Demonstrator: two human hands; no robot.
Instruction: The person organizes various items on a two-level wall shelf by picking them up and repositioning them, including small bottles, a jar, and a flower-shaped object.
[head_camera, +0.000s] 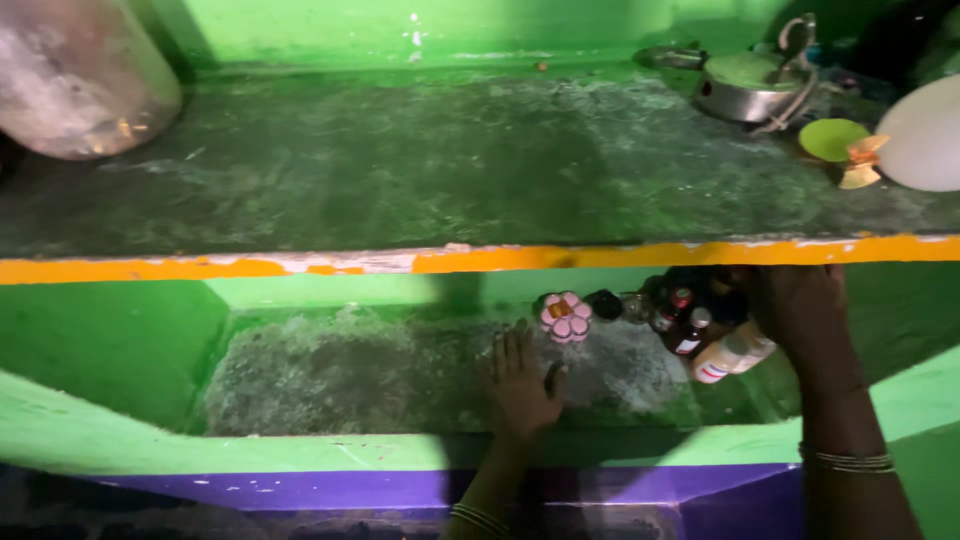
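Bottles (700, 330) gripped by right hand (800, 315); left hand (518, 385) flat, fingers spread, on shelf (330, 380).

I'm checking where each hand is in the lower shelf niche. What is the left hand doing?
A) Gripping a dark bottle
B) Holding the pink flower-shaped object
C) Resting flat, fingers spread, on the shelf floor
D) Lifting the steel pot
C: the left hand lies palm down with fingers spread on the lower shelf floor, just short of the pink flower-shaped object, while the right hand is among the bottles.
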